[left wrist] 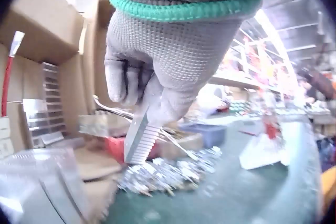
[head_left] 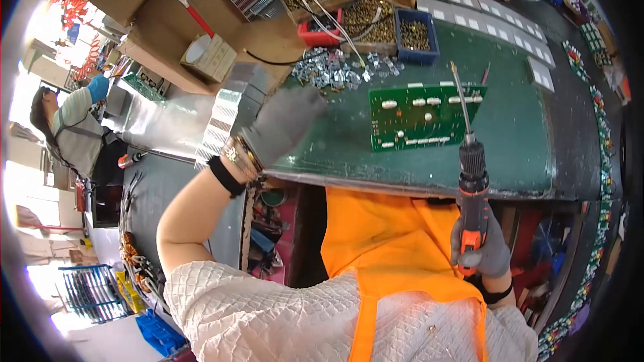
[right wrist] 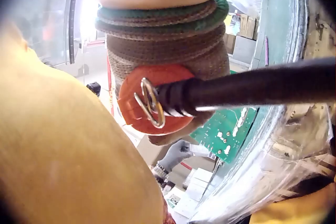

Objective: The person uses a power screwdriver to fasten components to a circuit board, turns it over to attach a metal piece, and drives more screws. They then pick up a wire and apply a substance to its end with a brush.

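My gloved left hand point(head_left: 285, 124) is over the near left part of the green bench mat. In the left wrist view its thumb and fingers pinch a finned metal heat sink point(left wrist: 142, 142), which hangs fins down near a heap of small metal clips point(head_left: 329, 68). My gloved right hand point(head_left: 493, 245) grips an orange and black electric screwdriver point(head_left: 473, 191), its long bit pointing up and away. Behind the bit, a green circuit board point(head_left: 422, 121) with white parts lies on the mat. The screwdriver's end, with a metal loop and black cord point(right wrist: 252, 90), fills the right wrist view.
More finned metal pieces point(head_left: 221, 121) stand in a row left of my left hand. Boxes of brass screws point(head_left: 367, 21) and a blue bin point(head_left: 417, 37) stand at the back. A cardboard box point(head_left: 154, 43) borders the left. White pads point(head_left: 483, 20) lie at the back right.
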The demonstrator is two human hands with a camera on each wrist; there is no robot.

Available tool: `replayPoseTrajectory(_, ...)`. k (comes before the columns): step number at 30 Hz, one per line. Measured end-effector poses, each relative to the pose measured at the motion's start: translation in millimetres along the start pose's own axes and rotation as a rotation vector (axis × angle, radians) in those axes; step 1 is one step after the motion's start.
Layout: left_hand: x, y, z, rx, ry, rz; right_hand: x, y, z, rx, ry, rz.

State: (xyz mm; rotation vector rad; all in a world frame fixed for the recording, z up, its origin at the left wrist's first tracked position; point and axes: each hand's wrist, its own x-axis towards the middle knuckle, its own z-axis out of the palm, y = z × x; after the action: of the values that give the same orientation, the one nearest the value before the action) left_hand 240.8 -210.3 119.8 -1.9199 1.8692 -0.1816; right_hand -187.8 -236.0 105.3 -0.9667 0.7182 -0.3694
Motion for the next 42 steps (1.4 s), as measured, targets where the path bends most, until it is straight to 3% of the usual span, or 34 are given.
replayPoseTrajectory(2, -14.4, 18.0, 27.4, -0.503, 0.224, 0.248, -2.8, 3.4, 0.6, -0.009, -0.009, 0.011)
replayPoseTrajectory(4, -13.9, 21.2, 25.2, -0.589, 0.159, 0.183, -7.0, 4.0, 0.9, -0.034, -0.022, 0.022)
replayPoseTrajectory(6, -6.2, 18.5, 24.8, -0.623, 0.414, -0.119, -11.8, 2.9, 6.5, -0.051, -0.03, 0.056)
replayPoseTrajectory(8, 9.1, 12.5, 40.9, -0.673, 0.325, -0.127, -16.8, 3.6, 8.3, -0.03, 0.008, 0.078)
replayPoseTrajectory(10, 20.5, 8.4, 39.7, -0.653, 0.15, 0.134, -22.0, 6.3, 6.4, -0.093, -0.01, 0.128)
replayPoseTrajectory(11, 25.1, 4.4, 37.1, -0.662, 0.106, 0.158, -25.6, 7.3, 5.8, -0.094, -0.012, 0.146)
replayPoseTrajectory(12, 28.6, 1.9, 20.2, -0.657, 0.103, 0.181, -29.0, 7.8, 4.8, -0.08, 0.006, 0.141)
replayPoseTrajectory(14, 38.8, -4.8, -6.3, -0.95, 0.207, 0.015, -34.9, 10.0, 2.7, -0.175, -0.033, 0.173)
replayPoseTrajectory(16, 65.6, -20.5, -15.4, -1.283, 0.318, 0.184, -36.9, 19.2, 1.5, -0.187, -0.028, 0.155)
replayPoseTrajectory(18, 94.5, -23.4, -28.1, -1.413, 0.266, 0.23, -37.9, 19.5, 5.6, -0.209, -0.027, 0.133)
replayPoseTrajectory(19, 106.9, -22.9, -34.1, -1.538, 0.229, 0.264, -37.5, 12.3, 12.1, -0.18, -0.016, 0.211)
replayPoseTrajectory(20, 116.7, -18.5, -39.0, -1.539, 0.226, 0.276, -36.6, 8.0, 16.8, -0.152, -0.008, 0.288)
replayPoseTrajectory(22, 134.8, -4.0, -50.0, -1.441, -0.121, 0.38, -34.6, 10.5, 20.2, -0.149, 0.005, 0.275)
replayPoseTrajectory(24, 150.3, 5.8, -44.4, -1.408, -0.21, 0.434, -32.9, 13.2, 24.0, -0.136, 0.016, 0.265)
replayPoseTrajectory(26, 162.8, 12.9, -38.8, -1.442, -0.62, 0.413, -30.0, 13.2, 26.8, -0.127, 0.009, 0.262)
replayPoseTrajectory(27, 159.1, 24.2, -36.5, -1.564, -0.557, 0.553, -28.6, 12.6, 27.6, -0.119, 0.015, 0.258)
replayPoseTrajectory(28, 156.8, 29.2, -37.2, -1.558, -0.563, 0.558, -27.3, 11.7, 28.3, -0.099, -0.009, 0.273)
replayPoseTrajectory(30, 143.1, 36.8, -42.5, -1.496, -0.291, 0.679, -25.1, 9.5, 30.4, -0.074, -0.033, 0.287)
replayPoseTrajectory(31, 139.6, 36.7, -46.0, -1.525, -0.379, 0.64, -24.3, 7.8, 31.9, -0.043, -0.039, 0.307)
replayPoseTrajectory(38, 149.0, 29.3, -31.7, -1.74, -0.529, 0.67, -21.9, -4.4, 34.8, 0.035, -0.018, 0.386)
replayPoseTrajectory(41, 146.5, 21.5, -39.2, -1.673, -0.583, 0.673, -21.8, -2.1, 32.7, 0.071, -0.032, 0.37)
replayPoseTrajectory(42, 140.1, 18.8, -51.5, -1.39, -0.519, 0.708, -22.1, -2.9, 32.6, 0.07, -0.031, 0.37)
